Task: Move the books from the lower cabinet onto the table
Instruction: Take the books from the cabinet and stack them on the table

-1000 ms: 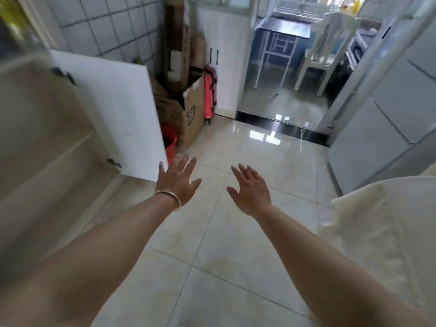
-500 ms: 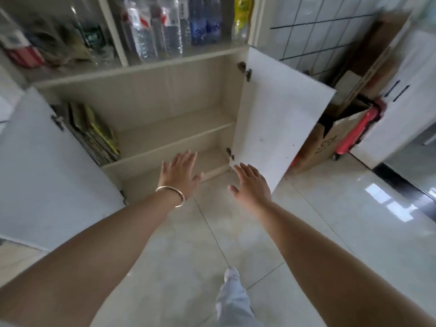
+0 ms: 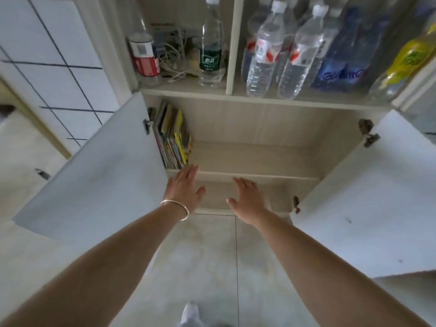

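Books (image 3: 173, 138) upright at shelf's left edge — left hand (image 3: 185, 188) near

Open lower cabinet (image 3: 254, 159), books (image 3: 173, 140) upright at its left; left hand (image 3: 186, 191), right hand (image 3: 249, 197), fingers straight, empty

Soft, even daylight fills the scene without hard shadows, the whole frame is slightly blurred, and the wide lens bows the cabinet doors (image 3: 99, 175) and edges outward.
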